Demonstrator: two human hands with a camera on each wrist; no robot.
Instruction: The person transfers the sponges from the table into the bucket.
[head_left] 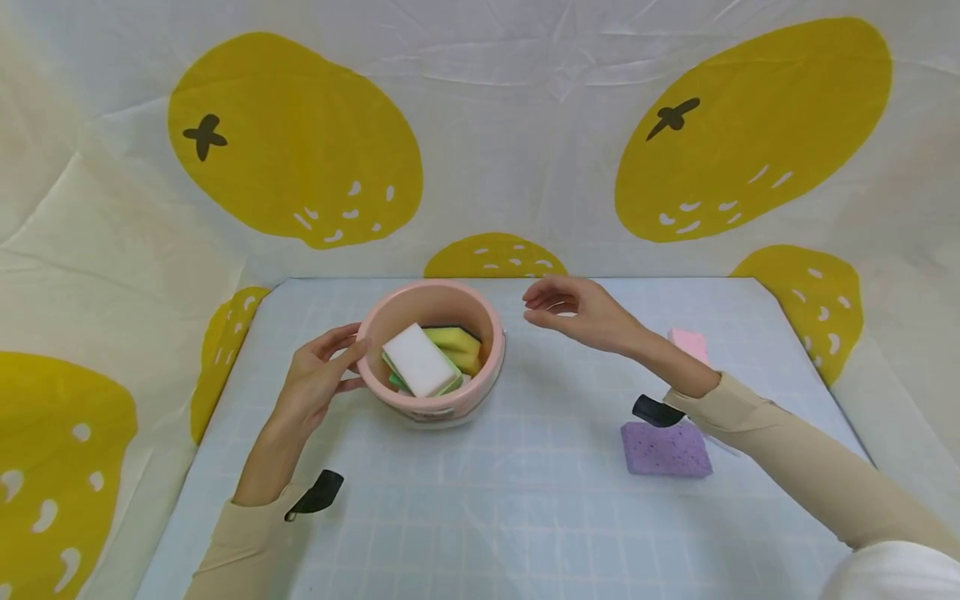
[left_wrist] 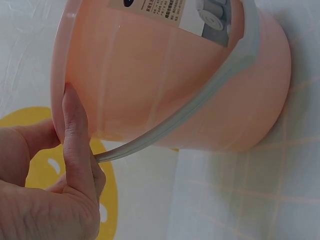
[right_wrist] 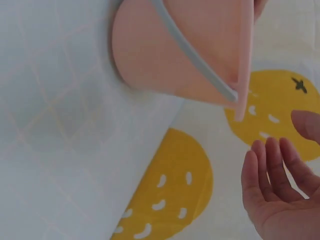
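A pink bucket [head_left: 483,379] with a grey handle [left_wrist: 165,127] stands at the back of the table. My left hand [head_left: 311,375] grips its rim on the left side, thumb on one face of the wall and fingers on the other. Inside lie several sponges: a white and green sponge [head_left: 422,360] on top and a yellow sponge [head_left: 459,348] with a dark layer beside it. Just right of the bucket my right hand [head_left: 581,312] hovers with fingers loosely bent and nothing between them; the right wrist view shows its palm and spread fingers apart from the bucket.
A purple sponge [head_left: 666,450] lies on the table at the right, below my right forearm. Behind that forearm, a pink sponge [head_left: 688,343] is partly hidden. A white cloth with yellow lemons [head_left: 292,142] hangs close around the back and sides of the pale blue gridded table [head_left: 480,517].
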